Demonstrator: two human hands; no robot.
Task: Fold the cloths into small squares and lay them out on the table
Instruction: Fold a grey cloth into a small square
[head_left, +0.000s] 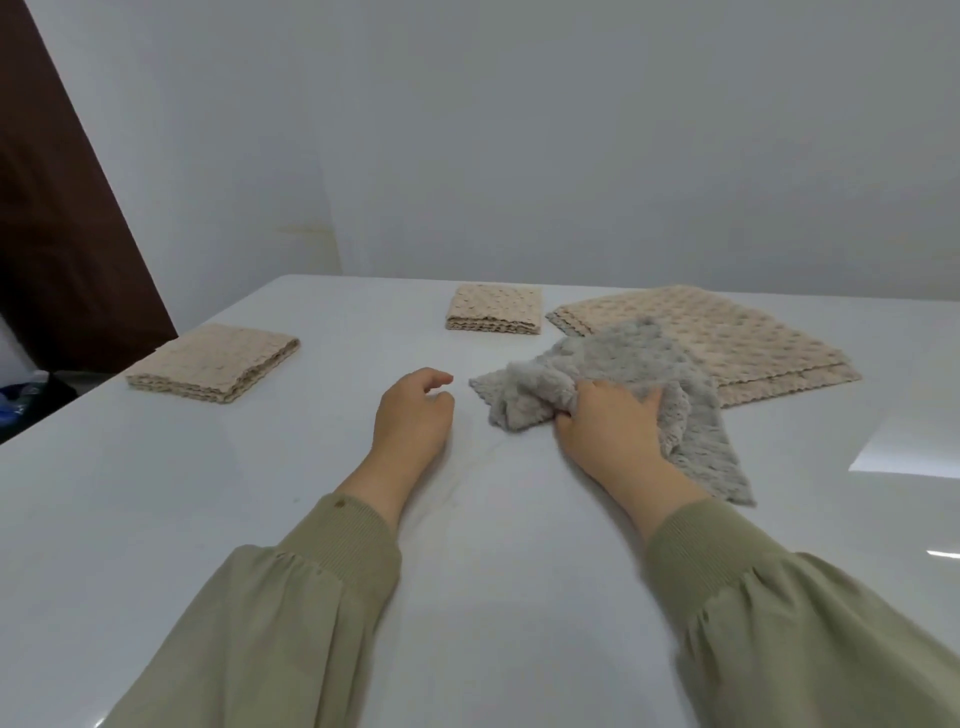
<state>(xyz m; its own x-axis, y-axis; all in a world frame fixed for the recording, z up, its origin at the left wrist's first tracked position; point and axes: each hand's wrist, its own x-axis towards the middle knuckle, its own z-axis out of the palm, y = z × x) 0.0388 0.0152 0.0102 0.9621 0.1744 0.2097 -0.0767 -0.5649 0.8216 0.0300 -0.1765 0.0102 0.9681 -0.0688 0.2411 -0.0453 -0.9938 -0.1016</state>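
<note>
We saw a white table (260, 519) that filled most of the view, glossy, with a pale wall (519, 130) behind it and a dark brown panel (52, 208) at far left. On the table's far right lay a beige stack (753, 332) of unfolded cloths, spread flat with scalloped edges. A grey cloth (639, 358) lay partly over the stack's near left corner and trailed toward us onto the bare table, rumpled at its left end. At left, near the table's edge, sat a folded beige square (213, 364), several layers thick. A second folded square (493, 306), smaller in view, sat farther back, just left of the stack and apart from it.

Our two arms came in from the near edge in olive sleeves (291, 597) with ribbed cuffs. The right hand (608, 421) pressed down on the grey cloth, its fingers (647, 402) spread over the fabric while the thumb side bunched a fold of it; it gripped the cloth's rumpled left part. The left hand (413, 410) rested on the table just left of the grey cloth, not touching it, fingers loosely curled and holding nothing.
</note>
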